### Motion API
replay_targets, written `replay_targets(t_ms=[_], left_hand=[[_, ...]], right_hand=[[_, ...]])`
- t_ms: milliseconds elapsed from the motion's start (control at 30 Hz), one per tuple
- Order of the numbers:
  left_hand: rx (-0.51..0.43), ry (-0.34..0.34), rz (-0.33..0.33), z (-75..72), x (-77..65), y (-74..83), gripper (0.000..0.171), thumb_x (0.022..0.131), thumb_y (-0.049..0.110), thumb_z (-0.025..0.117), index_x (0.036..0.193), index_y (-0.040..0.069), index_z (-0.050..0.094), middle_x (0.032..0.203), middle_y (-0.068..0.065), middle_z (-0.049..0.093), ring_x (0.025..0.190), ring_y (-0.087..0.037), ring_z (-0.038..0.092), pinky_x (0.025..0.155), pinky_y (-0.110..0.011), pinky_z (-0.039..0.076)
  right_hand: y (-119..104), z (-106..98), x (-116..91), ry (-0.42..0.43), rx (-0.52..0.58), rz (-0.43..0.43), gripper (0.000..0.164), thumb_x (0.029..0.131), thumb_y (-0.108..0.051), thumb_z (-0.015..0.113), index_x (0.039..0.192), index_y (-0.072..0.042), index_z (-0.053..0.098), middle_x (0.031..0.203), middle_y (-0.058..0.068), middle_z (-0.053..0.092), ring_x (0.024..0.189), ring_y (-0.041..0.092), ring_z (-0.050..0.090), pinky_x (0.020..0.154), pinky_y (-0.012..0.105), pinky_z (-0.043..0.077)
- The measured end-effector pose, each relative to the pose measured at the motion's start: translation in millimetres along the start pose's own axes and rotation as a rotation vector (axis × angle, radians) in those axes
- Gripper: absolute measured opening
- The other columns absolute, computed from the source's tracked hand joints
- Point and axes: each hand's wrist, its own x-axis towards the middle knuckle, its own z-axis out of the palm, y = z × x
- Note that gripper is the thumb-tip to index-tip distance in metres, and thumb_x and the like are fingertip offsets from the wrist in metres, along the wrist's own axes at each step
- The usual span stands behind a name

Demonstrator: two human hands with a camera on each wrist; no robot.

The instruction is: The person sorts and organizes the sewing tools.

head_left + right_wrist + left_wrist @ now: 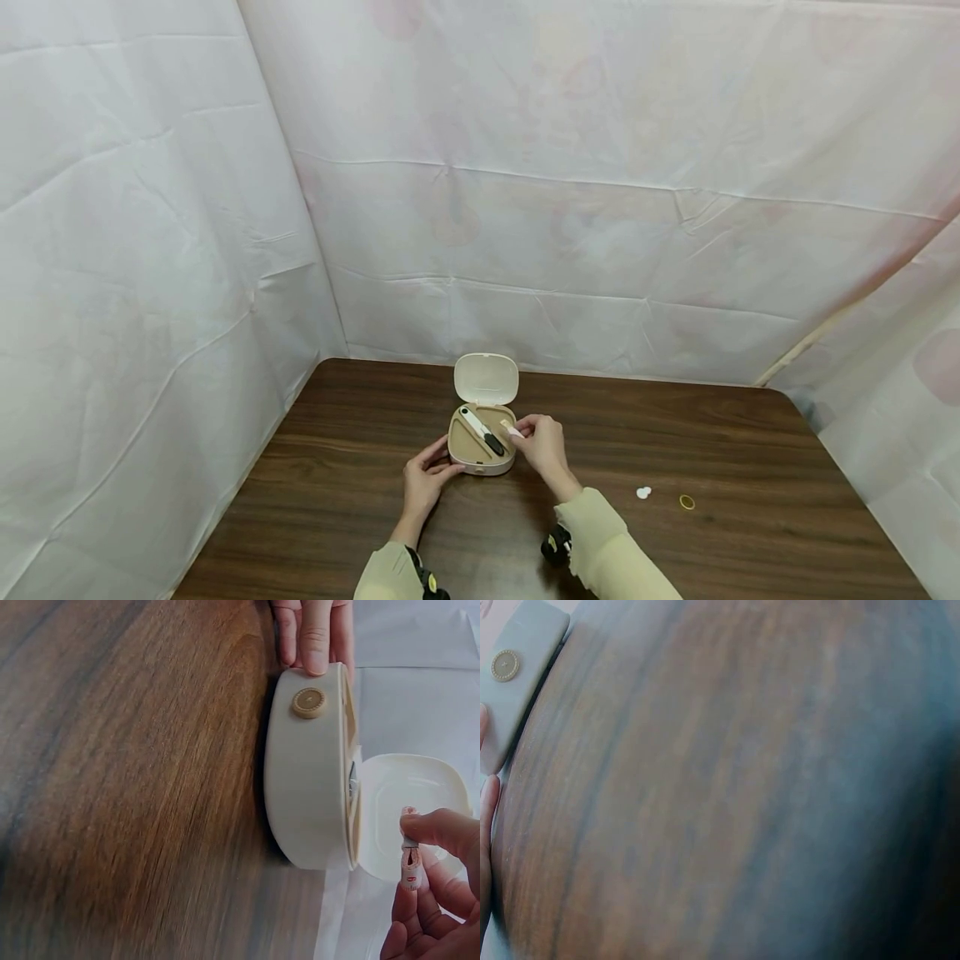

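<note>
A cream box (pixel 482 469) with a round gold button on its front stands on the table, its lid (pixel 486 378) raised at the back. Inside, a tool (pixel 480 429) with a white body and a black end lies aslant across the tan compartments. My left hand (pixel 424 481) grips the box's front left corner, thumb at the front and fingers along the side. Over the right part of the box, my right hand (pixel 543 443) pinches a small folded tape measure (pixel 410 866), whitish pink with a metal end and red marks, between thumb and fingers.
On the brown wooden table (pixel 360 425), to the right of the box, lie small white round pieces (pixel 643 492) and a yellow ring-shaped item (pixel 687 502). White cloth (pixel 525 208) hangs behind the table and at both sides.
</note>
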Motion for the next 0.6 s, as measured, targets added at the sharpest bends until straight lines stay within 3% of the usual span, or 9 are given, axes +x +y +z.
replay_targets(t_ms=[600], left_hand=[[-0.01, 0.001, 0.015, -0.5, -0.2, -2.2, 0.055, 0.062, -0.013, 0.072, 0.114, -0.014, 0.052, 0.107, -0.03, 0.055, 0.094, -0.045, 0.052, 0.074, -0.054, 0.047]], right_hand=[[4, 30, 16, 0.003, -0.011, 0.094, 0.01, 0.068, -0.009, 0.075, 0.07, -0.004, 0.066, 0.06, 0.0, 0.057, 0.054, 0.009, 0.049, 0.048, 0.022, 0.044]])
